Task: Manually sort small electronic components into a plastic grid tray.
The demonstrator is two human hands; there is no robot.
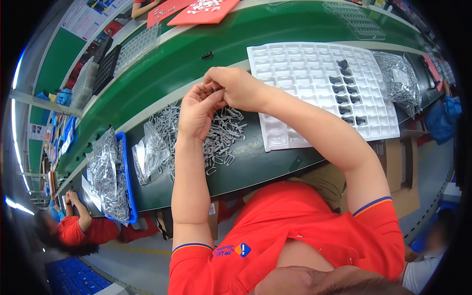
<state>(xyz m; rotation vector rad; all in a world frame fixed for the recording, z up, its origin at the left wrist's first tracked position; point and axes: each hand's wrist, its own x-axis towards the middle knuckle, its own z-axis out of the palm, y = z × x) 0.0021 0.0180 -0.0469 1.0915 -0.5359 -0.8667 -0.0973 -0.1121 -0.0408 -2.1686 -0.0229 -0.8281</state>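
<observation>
Your left hand [194, 113] and right hand [239, 89] meet, fingertips pinched around a small dark piece [216, 90], mostly hidden, near the metal clips [225, 135] on the table [260, 164], left of the white tray [302, 61].

A black tray [106, 71] lies beside a clear tray [137, 48], left of two red boards [216, 17]. A cardboard box [410, 184] stands at right.

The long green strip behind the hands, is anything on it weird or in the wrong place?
Maybe: a small black piece lies by itself on the green strip, just beyond the right hand. Other dark pieces sit in pockets of the white tray. Whether it was put there on purpose, I can't tell.
</observation>
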